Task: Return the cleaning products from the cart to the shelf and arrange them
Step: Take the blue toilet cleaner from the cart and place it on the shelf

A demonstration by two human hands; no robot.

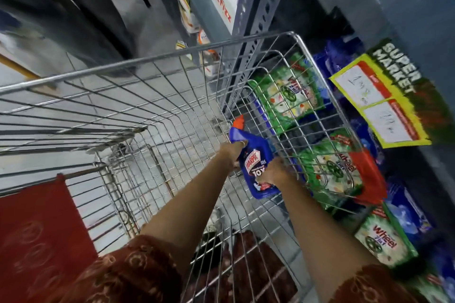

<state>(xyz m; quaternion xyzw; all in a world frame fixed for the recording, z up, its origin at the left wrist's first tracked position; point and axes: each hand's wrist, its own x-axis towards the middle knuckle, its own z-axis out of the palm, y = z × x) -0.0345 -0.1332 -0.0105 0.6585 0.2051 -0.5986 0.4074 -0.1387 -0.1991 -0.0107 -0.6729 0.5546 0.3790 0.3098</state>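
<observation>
Bottle (256,167) in both hands' grip — left hand (232,154), right hand (273,174) — orange cap pointing up-left

I see two bare forearms ending in the left hand (231,155) and right hand (273,172). Both upper arms wear short rust-brown fabric sleeves (138,268) with a paler round motif pattern — a thin ring sits on one left finger.

My one view rides on the head, tilted steeply down and forward, close above the wire cart (152,96). Shelf (394,19) runs from 12 to 4 o'clock; both forearms enter from 6.
</observation>
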